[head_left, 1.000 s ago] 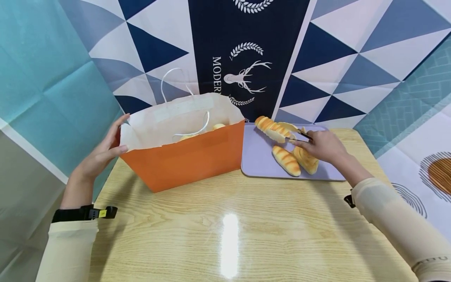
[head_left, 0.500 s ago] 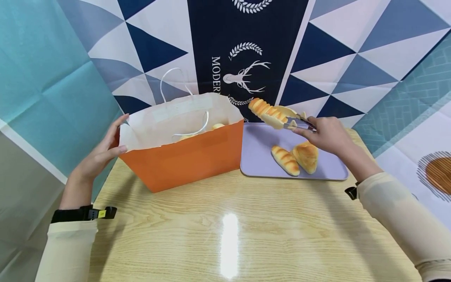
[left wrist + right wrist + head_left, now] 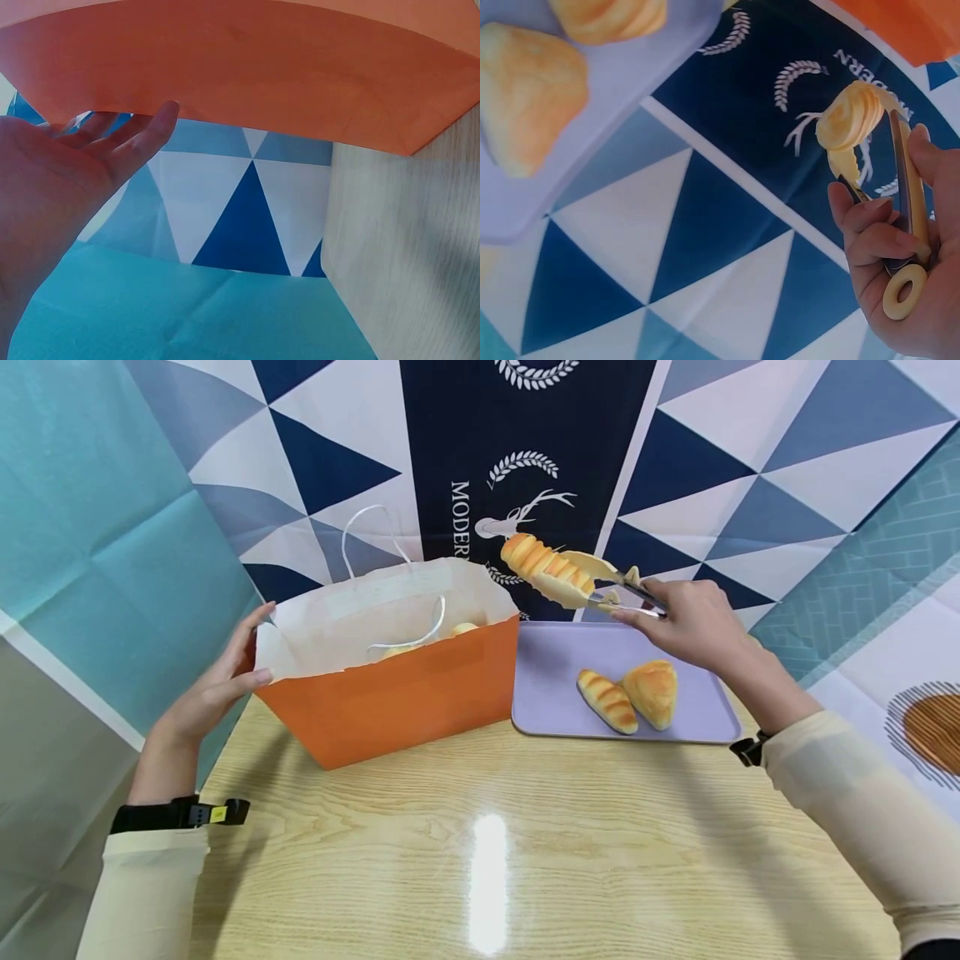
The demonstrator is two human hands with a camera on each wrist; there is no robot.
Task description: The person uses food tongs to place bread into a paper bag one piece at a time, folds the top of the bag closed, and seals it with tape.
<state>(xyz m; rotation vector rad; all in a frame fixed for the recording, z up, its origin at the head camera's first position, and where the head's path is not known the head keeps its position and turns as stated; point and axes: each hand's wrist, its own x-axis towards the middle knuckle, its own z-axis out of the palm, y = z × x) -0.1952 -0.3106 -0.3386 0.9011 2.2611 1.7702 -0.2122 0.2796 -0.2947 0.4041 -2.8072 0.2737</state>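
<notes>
Bread (image 3: pixel 546 562) hangs in tongs (image 3: pixel 908 180) clamped by right fingers (image 3: pixel 885 238), left fingers (image 3: pixel 251 620) apart against a bag (image 3: pixel 405 702) beside a tray (image 3: pixel 547 693) of buns (image 3: pixel 651 693).

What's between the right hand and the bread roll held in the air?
Tongs: the right hand grips them, and the bread roll is clasped at their far end. The head and right wrist views both show this.

Triangle-patterned backdrop (image 3: pixel 697 468) behind wood-grain table (image 3: pixel 360 852)

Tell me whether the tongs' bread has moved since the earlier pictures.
Yes: the bread in the head view has moved up and left, its tip now overlapping the printed deer.
</notes>
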